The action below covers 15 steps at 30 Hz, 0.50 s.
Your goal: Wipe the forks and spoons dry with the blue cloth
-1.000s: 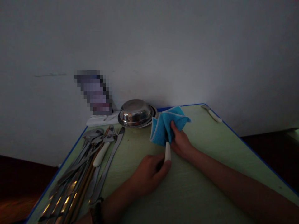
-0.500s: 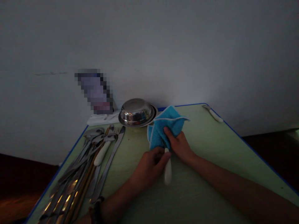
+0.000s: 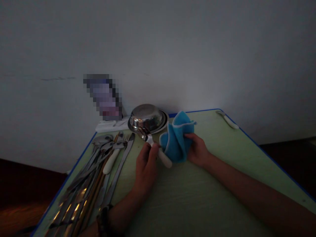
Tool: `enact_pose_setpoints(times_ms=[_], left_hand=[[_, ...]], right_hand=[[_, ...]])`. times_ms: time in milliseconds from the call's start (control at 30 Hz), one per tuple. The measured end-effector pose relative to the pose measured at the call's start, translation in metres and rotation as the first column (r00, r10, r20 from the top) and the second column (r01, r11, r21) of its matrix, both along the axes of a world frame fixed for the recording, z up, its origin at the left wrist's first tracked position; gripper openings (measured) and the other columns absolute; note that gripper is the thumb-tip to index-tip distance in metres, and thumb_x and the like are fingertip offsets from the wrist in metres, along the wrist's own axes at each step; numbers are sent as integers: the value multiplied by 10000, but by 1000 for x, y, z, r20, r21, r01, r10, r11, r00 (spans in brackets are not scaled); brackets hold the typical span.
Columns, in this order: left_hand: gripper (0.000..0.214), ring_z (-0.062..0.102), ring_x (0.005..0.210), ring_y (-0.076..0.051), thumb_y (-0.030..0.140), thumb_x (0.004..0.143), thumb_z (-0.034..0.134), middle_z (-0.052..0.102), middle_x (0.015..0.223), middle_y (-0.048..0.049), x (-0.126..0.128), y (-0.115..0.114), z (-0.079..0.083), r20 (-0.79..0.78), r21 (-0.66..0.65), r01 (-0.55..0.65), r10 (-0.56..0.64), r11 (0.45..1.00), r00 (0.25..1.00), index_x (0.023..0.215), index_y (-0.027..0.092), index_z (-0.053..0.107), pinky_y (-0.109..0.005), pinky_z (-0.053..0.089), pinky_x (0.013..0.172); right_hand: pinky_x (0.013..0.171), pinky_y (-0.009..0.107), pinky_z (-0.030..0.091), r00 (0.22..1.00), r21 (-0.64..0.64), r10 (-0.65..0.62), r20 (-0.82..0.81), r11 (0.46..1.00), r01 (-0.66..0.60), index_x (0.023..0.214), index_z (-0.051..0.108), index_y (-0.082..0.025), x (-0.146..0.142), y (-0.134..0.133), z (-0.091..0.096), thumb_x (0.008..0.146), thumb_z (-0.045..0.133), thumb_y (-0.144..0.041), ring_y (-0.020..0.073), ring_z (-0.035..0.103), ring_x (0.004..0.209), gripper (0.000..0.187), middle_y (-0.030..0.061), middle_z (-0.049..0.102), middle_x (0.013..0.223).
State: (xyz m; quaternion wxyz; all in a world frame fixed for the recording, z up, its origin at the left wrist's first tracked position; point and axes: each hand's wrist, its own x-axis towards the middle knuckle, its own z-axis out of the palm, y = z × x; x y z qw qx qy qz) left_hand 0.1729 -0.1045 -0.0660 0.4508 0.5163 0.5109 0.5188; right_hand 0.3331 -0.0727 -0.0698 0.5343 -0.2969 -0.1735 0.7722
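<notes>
In my left hand is a fork with metal tines and a white handle, pinched near where the two meet. Its tines point up and left, in front of the metal bowl. My right hand is closed on a folded blue cloth with pale edging. The end of the fork's handle lies close to the cloth's lower left; whether they touch I cannot tell. A second white-handled utensil lies at the table's far right corner, its metal head pointing away.
Along the left of the pale green table lies a pile of cutlery: spoons, forks, a knife and brownish sticks. The upturned bowl rests on another dish by the wall. A blurred-out screen leans there above a white object.
The fork has come out of the blue cloth, and my left hand has moved left and turned it tines-up. My right hand keeps the cloth, slightly shifted.
</notes>
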Motion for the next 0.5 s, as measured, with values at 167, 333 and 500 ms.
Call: enact_pose_setpoints(times_ms=[167, 333, 500], left_hand=[[226, 478, 657, -111, 384, 840, 502, 480, 665, 38, -1, 0, -1, 19, 20, 44, -44, 999, 999, 749, 186, 558, -216, 411, 625], [210, 433, 571, -82, 385, 809, 554, 461, 619, 47, 2, -1, -1, 141, 4, 3, -4, 1000, 990, 811, 180, 595, -179, 375, 520], [179, 445, 582, -81, 361, 792, 583, 489, 647, 49, 3, -5, -1, 157, 12, -20, 18, 1000, 988, 804, 183, 567, -181, 377, 532]], right_hand=[[938, 420, 421, 997, 75, -70, -14, 995, 71, 897, 632, -216, -6, -4, 0, 743, 493, -465, 233, 579, 1048, 324, 31, 706, 895], [928, 417, 431, 975, 53, -221, -17, 974, 221, 953, 621, -225, -7, 2, -4, 782, 456, -465, 226, 589, 1029, 338, 25, 707, 892], [918, 411, 436, 977, 24, -193, -86, 980, 196, 840, 632, -214, -1, 3, -2, 753, 437, -332, 223, 609, 981, 243, 19, 710, 803]])
